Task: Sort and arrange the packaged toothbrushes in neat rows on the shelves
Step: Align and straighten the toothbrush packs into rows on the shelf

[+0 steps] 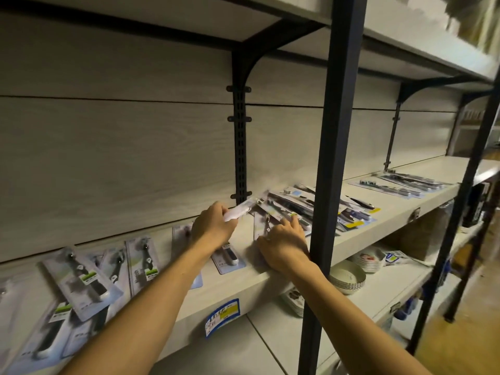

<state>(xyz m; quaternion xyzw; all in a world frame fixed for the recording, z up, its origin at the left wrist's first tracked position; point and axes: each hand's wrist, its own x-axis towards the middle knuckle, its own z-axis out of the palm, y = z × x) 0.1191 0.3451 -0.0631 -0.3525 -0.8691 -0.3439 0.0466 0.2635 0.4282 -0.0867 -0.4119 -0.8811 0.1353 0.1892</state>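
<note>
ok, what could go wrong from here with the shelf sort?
1. The left hand grips a blurred white pack mid-air beside the loose pile; a swing could scatter it.
2. The right hand lies flat on a pack near the shelf edge; a push might slide it off.
3. The overlapping packs at far left sit askew and overhang the front, so they might drop.

The shelf and back panel look like pale, matt wood-grain laminate. The upright post and brackets are dark, matt painted metal. The toothbrush packages are glossy clear plastic over printed card. The price label is shiny blue and yellow paper. The bowls below appear smooth and glazed.
</note>
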